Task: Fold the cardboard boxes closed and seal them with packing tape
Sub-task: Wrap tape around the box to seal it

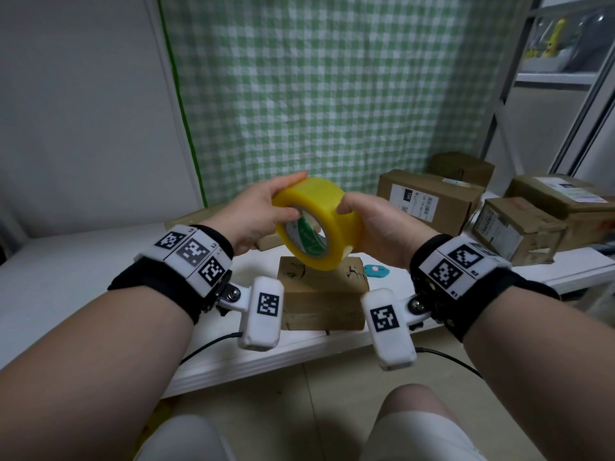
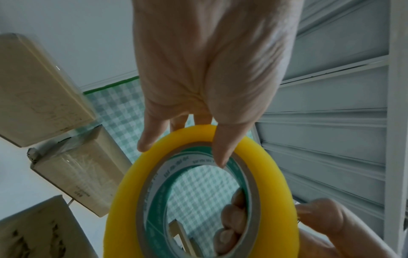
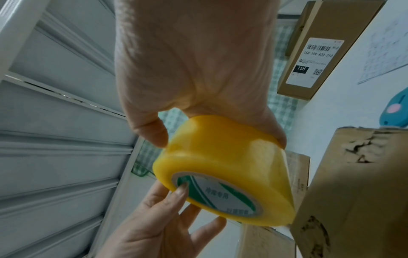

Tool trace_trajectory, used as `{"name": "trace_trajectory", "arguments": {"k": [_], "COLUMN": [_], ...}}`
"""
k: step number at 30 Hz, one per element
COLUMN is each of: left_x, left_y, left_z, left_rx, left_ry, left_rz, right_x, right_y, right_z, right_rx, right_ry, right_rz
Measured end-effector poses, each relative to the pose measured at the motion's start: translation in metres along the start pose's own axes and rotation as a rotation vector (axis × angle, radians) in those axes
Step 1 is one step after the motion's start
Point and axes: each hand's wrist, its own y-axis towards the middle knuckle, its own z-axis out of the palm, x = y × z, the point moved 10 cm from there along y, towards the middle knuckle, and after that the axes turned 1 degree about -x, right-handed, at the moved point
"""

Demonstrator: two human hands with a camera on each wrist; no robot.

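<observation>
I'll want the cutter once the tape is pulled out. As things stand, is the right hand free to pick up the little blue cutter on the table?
Probably not yet: the right hand grips the tape roll. The blue cutter lies uncovered beside the box.

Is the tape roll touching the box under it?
Apart. In the head view both hands hold the tape roll in the air, clear above the box.

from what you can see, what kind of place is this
Probably a home parcel-packing corner: labelled cardboard boxes on a white table, a checked cloth backdrop, and yellow packing tape held in both hands.
</observation>
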Motion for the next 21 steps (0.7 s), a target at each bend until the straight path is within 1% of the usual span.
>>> {"name": "trace_trajectory", "arguments": {"k": [3, 7, 11, 13, 15, 18, 21], "left_x": [0.001, 0.003, 0.007, 0.006, -0.004, -0.028, -0.045], "left_y": [0.001, 0.003, 0.006, 0.007, 0.006, 0.001, -0.002], "left_z": [0.001, 0.001, -0.002, -0.004, -0.008, -0.011, -0.004], "left_rx": [0.007, -0.006, -0.036, -0.064, -0.121, -0.204, -0.22], "left_ry": [0.002, 0.002, 0.014, 0.043, 0.105, 0.322, 0.505], "left_rz": [-0.015, -0.032, -0.059, -0.047, 0.006, 0.099, 0.181], "right_x": [-0.001, -0.001, 0.0, 0.004, 0.006, 0.006, 0.005], "right_y": [-0.002, 0.0, -0.001, 0.0, 0.003, 0.01, 0.016], "right_z": [0.0, -0.005, -0.001, 0.002, -0.001, -0.011, -0.02], "right_rx": [0.002, -0.008, 0.103, 0.127, 0.075, -0.075, -0.189], "right_ry": [-0.005, -0.016, -0.021, -0.028, -0.038, -0.061, -0.078], "right_rz": [0.016, -0.008, -0.035, -0.057, -0.078, -0.112, -0.13]}}
